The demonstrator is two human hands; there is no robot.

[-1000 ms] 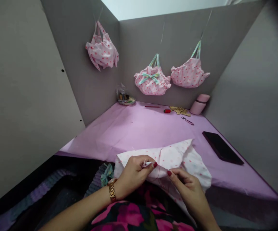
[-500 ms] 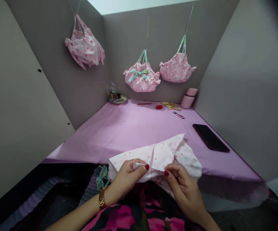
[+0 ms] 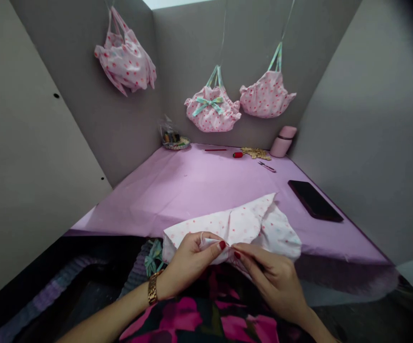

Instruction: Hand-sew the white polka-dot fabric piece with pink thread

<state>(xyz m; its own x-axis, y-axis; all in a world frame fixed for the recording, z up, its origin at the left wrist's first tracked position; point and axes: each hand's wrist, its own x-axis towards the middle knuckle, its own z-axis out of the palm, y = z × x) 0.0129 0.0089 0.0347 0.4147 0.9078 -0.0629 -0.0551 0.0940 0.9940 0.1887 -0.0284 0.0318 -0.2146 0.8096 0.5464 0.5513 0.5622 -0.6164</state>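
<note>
White fabric with small red dots (image 3: 244, 224) lies over the table's front edge and hangs down toward my lap. My left hand (image 3: 195, 255) pinches a fold of it between thumb and fingers; a ring and a gold watch are on that side. Close beside it, my right hand (image 3: 268, 274) has thumb and forefinger pressed together at the same fold, nearly touching the left fingertips. What the right fingertips grip is too small to make out. Reddish thread lines show on the cloth below the fingers.
On the pink-covered table (image 3: 138, 190) lie a dark phone (image 3: 315, 200), small snips (image 3: 266, 166), a red thread spool (image 3: 237, 155), a pink bottle (image 3: 283, 141) and a woven tray (image 3: 177, 143). Dotted pink garments (image 3: 213, 114) hang before grey partitions.
My right hand has moved left, closer to my left fingertips, and its fingers have drawn together. The view has tilted slightly downward.
</note>
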